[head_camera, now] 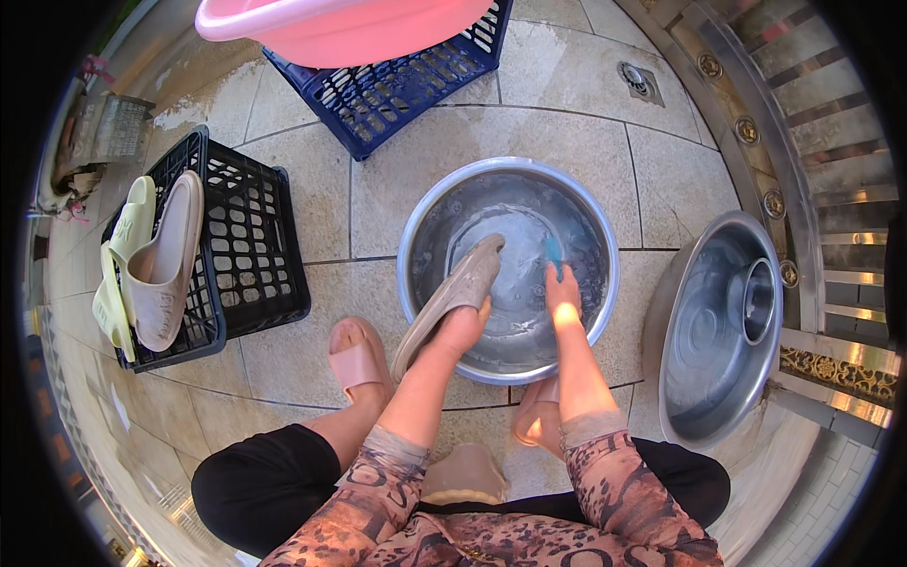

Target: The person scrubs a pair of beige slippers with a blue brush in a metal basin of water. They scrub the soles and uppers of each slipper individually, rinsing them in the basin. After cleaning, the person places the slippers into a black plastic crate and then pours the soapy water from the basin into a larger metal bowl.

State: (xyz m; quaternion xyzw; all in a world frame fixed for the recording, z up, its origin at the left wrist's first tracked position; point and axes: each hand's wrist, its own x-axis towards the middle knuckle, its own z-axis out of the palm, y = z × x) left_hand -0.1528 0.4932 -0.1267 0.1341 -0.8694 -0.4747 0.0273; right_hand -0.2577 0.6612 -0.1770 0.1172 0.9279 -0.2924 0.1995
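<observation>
A round metal basin (508, 368) of water stands on the tiled floor before me. My left hand (464, 327) is inside the strap of a grey-beige slide sandal (473, 275), which it holds tilted over the basin's left side. Part of that hand is hidden by the strap. On the basin's right side my right hand (564, 294) grips a small blue brush-like tool (553, 249), low over or in the water. Its exact kind is hard to make out. The sole of the sandal faces left.
Left, a black plastic crate (256, 241) carries a grey-beige slide (164, 262) and pale green slides (134, 220). Ahead, a pink tub (354, 32) rests on a blue crate (397, 92). Right, a tilted metal basin (673, 340) holds a smaller bowl (758, 301). A floor drain (638, 80) lies beyond.
</observation>
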